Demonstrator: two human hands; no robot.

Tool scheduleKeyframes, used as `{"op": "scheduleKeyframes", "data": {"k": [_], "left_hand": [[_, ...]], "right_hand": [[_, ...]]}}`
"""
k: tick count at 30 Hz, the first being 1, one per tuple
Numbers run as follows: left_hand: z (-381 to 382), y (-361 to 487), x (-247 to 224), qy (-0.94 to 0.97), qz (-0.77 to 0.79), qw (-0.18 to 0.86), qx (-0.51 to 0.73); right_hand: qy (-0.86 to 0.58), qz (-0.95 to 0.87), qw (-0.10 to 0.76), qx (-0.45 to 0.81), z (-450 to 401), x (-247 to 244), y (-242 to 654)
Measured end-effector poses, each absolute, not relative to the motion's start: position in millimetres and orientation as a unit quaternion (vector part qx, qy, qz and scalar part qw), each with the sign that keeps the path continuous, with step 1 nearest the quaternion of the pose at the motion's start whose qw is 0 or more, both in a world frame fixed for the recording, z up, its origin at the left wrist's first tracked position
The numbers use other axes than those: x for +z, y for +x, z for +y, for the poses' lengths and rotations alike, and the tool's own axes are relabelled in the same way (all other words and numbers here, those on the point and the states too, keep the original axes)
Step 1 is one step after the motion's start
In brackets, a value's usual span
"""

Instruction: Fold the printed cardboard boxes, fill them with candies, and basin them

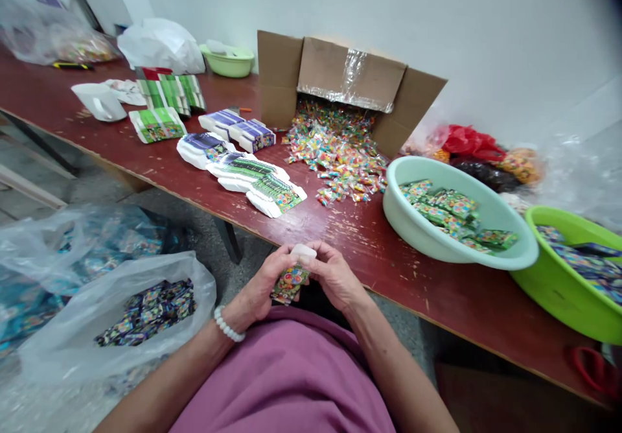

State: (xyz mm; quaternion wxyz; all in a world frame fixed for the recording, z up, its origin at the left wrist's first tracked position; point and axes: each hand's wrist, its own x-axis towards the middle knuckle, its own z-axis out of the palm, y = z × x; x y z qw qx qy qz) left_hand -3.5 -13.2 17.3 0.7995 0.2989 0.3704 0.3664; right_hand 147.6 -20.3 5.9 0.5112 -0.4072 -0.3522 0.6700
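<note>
Both hands meet in front of my body at the table's near edge. My left hand (266, 285) is closed round a small printed packet (291, 280), green with colourful dots and a white flap at its top. My right hand (336, 273) pinches the white flap from the other side. Beyond them on the table (311, 225) lie fanned stacks of flat green packets (276, 193). A heap of wrapped candies (345, 157) spills from an open cardboard box (347, 73).
To the right stand a pale basin (413, 238) of green packets, a lime basin (544, 290) and red scissors (590, 368). Purple bundles (253, 136), green bundles (158, 125) and a white cup (100, 101) stand back left. Plastic bags (58, 349) lie below left.
</note>
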Motion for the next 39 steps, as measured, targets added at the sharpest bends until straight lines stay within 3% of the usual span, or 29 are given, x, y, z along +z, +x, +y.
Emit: {"op": "scheduleKeyframes", "data": {"k": [4, 8, 13, 20, 24, 30, 36, 39], "left_hand": [[-11.2, -8.8, 17.7, 0.246, 0.345, 0.842, 0.333], [-9.6, -12.5, 19.6, 0.18, 0.3, 0.883, 0.313], [-11.7, -10.2, 21.6, 0.2, 0.311, 0.861, 0.349], [-17.1, -5.8, 19.9, 0.255, 0.349, 0.829, 0.356], [-18.0, -6.7, 23.7, 0.259, 0.368, 0.816, 0.362], [-10.1, -6.2, 24.5, 0.188, 0.345, 0.846, 0.362], [-2.8, 2.2, 25.1, 0.146, 0.335, 0.821, 0.439], [0.3, 6.4, 29.2, 0.178, 0.336, 0.812, 0.444]], "right_hand": [[-0.439, -0.496, 0.552, 0.506, -24.5, 10.6, 146.1], [-0.445, -0.64, 0.511, 0.363, -30.9, 19.7, 151.6], [-0.459, -0.64, 0.479, 0.387, -35.3, 23.9, 150.6], [-0.436, -0.467, 0.515, 0.572, -25.0, 25.0, 143.0], [-0.433, -0.481, 0.514, 0.562, -27.7, 27.1, 143.8], [-0.476, -0.656, 0.459, 0.364, -40.8, 16.6, 144.4], [-0.509, -0.784, 0.342, 0.096, -48.1, 8.5, 128.0], [-0.506, -0.804, 0.31, 0.044, -39.5, 16.4, 127.9]]}}
